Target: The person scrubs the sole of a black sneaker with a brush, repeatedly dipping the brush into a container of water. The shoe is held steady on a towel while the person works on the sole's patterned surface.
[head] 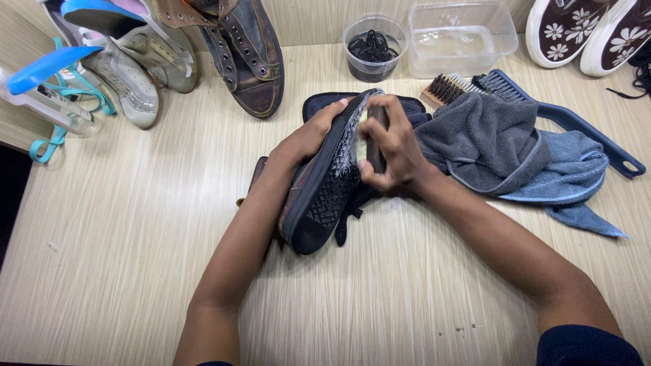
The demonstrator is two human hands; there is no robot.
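At ten o'clock on the pale wood-grain table (135, 271) stand a clear bottle with a blue cap (47, 88) and a pair of worn silver-grey sneakers (132, 74). At eleven o'clock lies a scuffed brown leather high-top shoe (247, 57).

At centre, the left hand (308, 139) grasps a dark sneaker with a black rubber sole (325, 190), turned sole-up on its side. The right hand (393, 152) is clenched around a small dark brush (376, 139) pressed against the sole.

At twelve o'clock sits a round clear plastic tub (374, 47) holding black laces in dark water; beside it is a rectangular clear tub (461, 37) of cloudy water. At two o'clock a grey towel (495, 139) overlies a blue cloth (576, 176), partly covering a wooden brush (444, 89) and a blue-handled brush (576, 125). At one o'clock rest two brown flowered slip-ons (590, 27).
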